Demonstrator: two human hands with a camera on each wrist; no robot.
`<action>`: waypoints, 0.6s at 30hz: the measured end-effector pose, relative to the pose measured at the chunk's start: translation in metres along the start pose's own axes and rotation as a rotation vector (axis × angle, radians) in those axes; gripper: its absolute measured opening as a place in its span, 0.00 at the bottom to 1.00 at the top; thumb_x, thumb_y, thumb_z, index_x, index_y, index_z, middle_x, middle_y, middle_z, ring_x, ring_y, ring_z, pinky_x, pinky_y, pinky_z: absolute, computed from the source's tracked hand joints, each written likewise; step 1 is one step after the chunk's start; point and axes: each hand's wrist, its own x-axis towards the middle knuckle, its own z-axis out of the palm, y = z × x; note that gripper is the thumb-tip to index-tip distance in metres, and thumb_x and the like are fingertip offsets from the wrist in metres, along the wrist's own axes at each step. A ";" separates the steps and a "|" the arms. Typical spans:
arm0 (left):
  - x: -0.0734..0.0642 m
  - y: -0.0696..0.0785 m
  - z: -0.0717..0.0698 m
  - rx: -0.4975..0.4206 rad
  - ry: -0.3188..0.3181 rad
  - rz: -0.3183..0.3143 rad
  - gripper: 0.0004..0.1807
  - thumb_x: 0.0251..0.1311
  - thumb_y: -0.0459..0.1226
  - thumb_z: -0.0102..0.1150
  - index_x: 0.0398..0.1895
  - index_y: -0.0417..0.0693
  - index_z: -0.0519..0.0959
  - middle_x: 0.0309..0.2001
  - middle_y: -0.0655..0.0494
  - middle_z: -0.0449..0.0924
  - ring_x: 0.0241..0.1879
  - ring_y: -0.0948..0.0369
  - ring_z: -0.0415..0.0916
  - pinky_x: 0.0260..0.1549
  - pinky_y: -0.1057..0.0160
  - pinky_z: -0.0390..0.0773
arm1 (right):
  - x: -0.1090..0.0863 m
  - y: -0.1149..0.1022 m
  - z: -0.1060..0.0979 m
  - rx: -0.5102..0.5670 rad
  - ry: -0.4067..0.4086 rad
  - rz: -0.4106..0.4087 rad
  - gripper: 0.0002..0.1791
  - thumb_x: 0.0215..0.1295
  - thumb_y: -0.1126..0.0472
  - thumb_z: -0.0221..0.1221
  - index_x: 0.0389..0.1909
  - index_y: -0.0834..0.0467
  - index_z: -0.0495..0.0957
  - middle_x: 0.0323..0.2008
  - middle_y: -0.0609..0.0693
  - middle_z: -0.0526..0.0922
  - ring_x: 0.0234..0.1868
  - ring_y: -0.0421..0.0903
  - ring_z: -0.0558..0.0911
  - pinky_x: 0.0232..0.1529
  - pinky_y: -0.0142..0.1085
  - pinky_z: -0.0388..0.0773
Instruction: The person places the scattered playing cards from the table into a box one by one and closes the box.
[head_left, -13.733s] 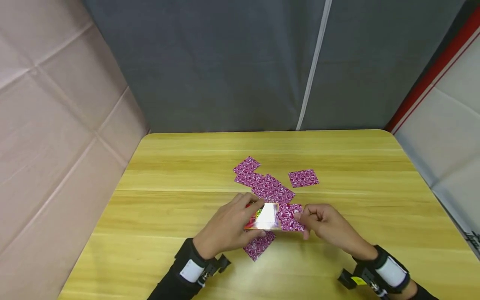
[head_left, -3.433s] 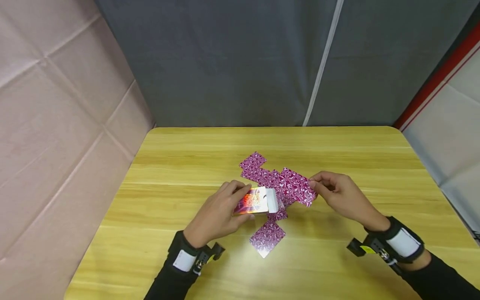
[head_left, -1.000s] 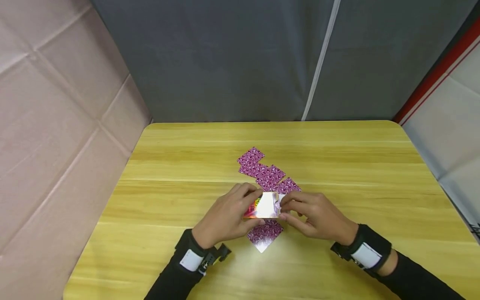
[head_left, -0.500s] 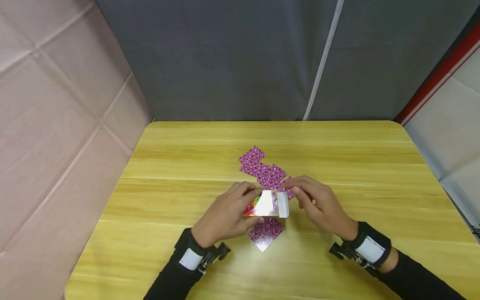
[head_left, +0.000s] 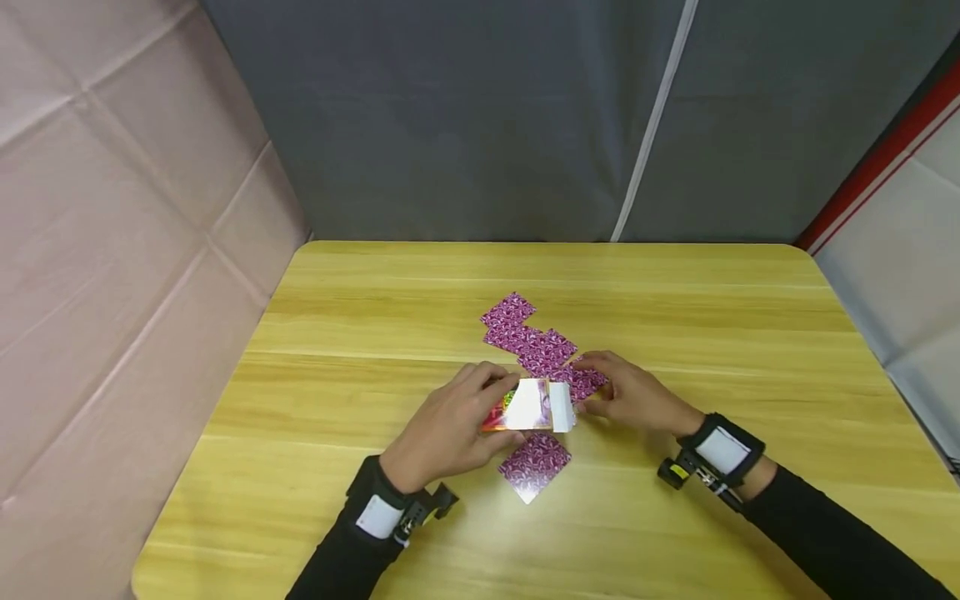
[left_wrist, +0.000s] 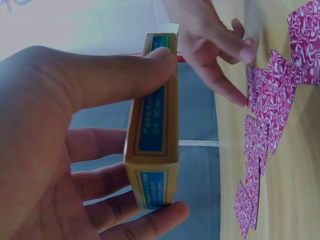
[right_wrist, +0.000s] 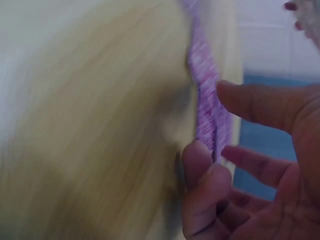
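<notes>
My left hand (head_left: 450, 417) grips a small card box (head_left: 528, 406) between thumb and fingers. The box has a shiny, colourful face and a white flap (head_left: 561, 407) on its right end; gold and blue edges show in the left wrist view. Just right of the flap, my right hand (head_left: 637, 396) reaches to a purple-and-white patterned card (head_left: 583, 382). Its thumb and fingers are spread, with fingertips at the card's edge. Blur in the right wrist view hides whether they touch it. Another patterned card (head_left: 536, 467) lies in front of the box, partly covered by it.
Several overlapping patterned cards (head_left: 543, 350) trail back across the wooden table (head_left: 375, 317), up to one at the far end (head_left: 508, 310). A grey curtain (head_left: 450, 125) hangs behind the table, and a pale wall covering (head_left: 135, 250) stands at the left.
Earlier my right hand held a card up, then worked at the box's right end. Now it is back at the cards with that card gone from view. The left hand keeps holding the box.
</notes>
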 end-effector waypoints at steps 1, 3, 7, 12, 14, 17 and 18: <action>0.000 0.000 0.000 -0.001 -0.004 -0.003 0.38 0.50 0.58 0.57 0.62 0.47 0.66 0.56 0.57 0.66 0.53 0.63 0.63 0.44 0.64 0.73 | 0.001 0.003 0.000 -0.028 -0.004 -0.005 0.34 0.51 0.56 0.65 0.61 0.57 0.66 0.62 0.57 0.62 0.44 0.51 0.75 0.42 0.44 0.75; -0.001 -0.001 0.001 -0.004 -0.011 -0.007 0.38 0.50 0.57 0.57 0.62 0.47 0.66 0.56 0.57 0.66 0.53 0.63 0.64 0.44 0.63 0.74 | 0.004 0.008 0.001 -0.071 -0.007 -0.011 0.34 0.51 0.58 0.65 0.60 0.57 0.66 0.62 0.57 0.61 0.50 0.52 0.73 0.47 0.49 0.72; -0.002 -0.001 0.001 -0.009 -0.018 -0.009 0.39 0.51 0.58 0.56 0.62 0.48 0.65 0.55 0.56 0.67 0.53 0.63 0.64 0.43 0.63 0.74 | 0.008 0.009 0.000 -0.142 -0.012 -0.002 0.33 0.50 0.58 0.66 0.59 0.56 0.68 0.59 0.56 0.64 0.47 0.50 0.75 0.44 0.46 0.75; -0.003 -0.001 0.001 -0.013 -0.010 -0.011 0.38 0.51 0.59 0.54 0.62 0.48 0.65 0.55 0.56 0.67 0.52 0.63 0.64 0.42 0.64 0.74 | 0.010 0.007 -0.002 -0.209 -0.034 0.018 0.34 0.49 0.55 0.67 0.59 0.57 0.68 0.52 0.54 0.67 0.38 0.45 0.74 0.33 0.34 0.75; -0.003 -0.001 0.002 -0.013 -0.007 -0.011 0.38 0.51 0.59 0.54 0.62 0.47 0.66 0.55 0.56 0.67 0.52 0.63 0.64 0.43 0.64 0.74 | 0.011 0.007 -0.002 -0.219 -0.046 0.032 0.35 0.49 0.54 0.66 0.60 0.57 0.68 0.49 0.54 0.68 0.36 0.45 0.73 0.31 0.32 0.73; -0.003 -0.001 0.002 -0.011 -0.005 -0.010 0.38 0.51 0.58 0.56 0.62 0.47 0.66 0.55 0.56 0.67 0.52 0.63 0.64 0.43 0.64 0.74 | 0.013 0.008 -0.003 -0.216 -0.065 0.062 0.34 0.49 0.52 0.67 0.59 0.55 0.69 0.44 0.53 0.69 0.35 0.45 0.71 0.29 0.32 0.72; -0.003 -0.001 0.002 -0.012 -0.005 -0.009 0.38 0.51 0.58 0.57 0.62 0.46 0.66 0.55 0.56 0.67 0.53 0.62 0.64 0.43 0.64 0.74 | 0.013 0.008 -0.004 -0.210 -0.072 0.070 0.34 0.48 0.51 0.67 0.58 0.55 0.69 0.42 0.53 0.69 0.35 0.44 0.71 0.29 0.33 0.72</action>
